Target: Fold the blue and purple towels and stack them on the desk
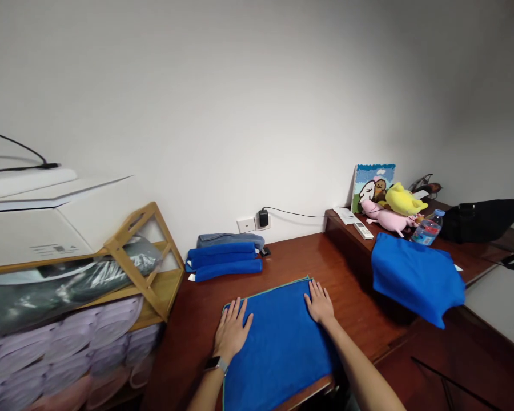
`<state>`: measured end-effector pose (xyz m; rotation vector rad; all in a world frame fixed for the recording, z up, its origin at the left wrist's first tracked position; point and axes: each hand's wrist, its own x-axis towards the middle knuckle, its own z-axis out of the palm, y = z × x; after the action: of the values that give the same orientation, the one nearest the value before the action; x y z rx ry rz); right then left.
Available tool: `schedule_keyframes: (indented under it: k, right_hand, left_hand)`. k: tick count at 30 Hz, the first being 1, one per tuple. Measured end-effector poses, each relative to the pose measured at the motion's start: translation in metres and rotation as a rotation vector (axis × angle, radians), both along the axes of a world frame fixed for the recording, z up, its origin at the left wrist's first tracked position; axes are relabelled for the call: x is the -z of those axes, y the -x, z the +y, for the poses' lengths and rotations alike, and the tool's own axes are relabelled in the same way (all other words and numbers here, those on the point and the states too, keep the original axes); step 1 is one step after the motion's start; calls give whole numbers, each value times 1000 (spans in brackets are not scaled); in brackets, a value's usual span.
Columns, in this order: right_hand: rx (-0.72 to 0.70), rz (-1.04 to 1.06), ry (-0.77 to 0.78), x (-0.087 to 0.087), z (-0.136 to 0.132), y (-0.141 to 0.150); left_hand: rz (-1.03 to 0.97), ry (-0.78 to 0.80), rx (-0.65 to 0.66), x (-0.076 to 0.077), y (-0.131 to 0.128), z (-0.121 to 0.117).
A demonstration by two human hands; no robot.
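Blue towel (278, 348) lies flat on the counter (282, 257) under both open hands. Left hand (232, 331) rests near its far left corner, fingers (235, 311) spread and holding nothing. Right hand (320, 302) lies flat at the far edge, fingers (312, 291) splayed, their tips at the hem. Folded blue towels (223, 262) sit beyond, beside the wall (197, 114); another blue towel (415, 279) lies bunched to the right.
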<state>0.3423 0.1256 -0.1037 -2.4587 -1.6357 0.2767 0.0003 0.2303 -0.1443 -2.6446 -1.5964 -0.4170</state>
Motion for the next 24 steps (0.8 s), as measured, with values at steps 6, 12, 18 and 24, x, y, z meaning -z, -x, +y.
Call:
schedule_keyframes:
  k: [6, 12, 18, 24]
  right_hand:
    - [-35, -31, -61, -7, 9, 30]
    - [-358, 44, -225, 7, 36, 107]
    - [-171, 20, -102, 7, 32, 52]
    - [-69, -1, -23, -2, 23, 3]
  left_hand:
    - [-35, -48, 70, -8, -27, -4]
    - [-38, 2, 162, -11, -75, -22]
    - [-19, 13, 39, 2, -17, 3]
    - [-20, 20, 30, 3, 9, 30]
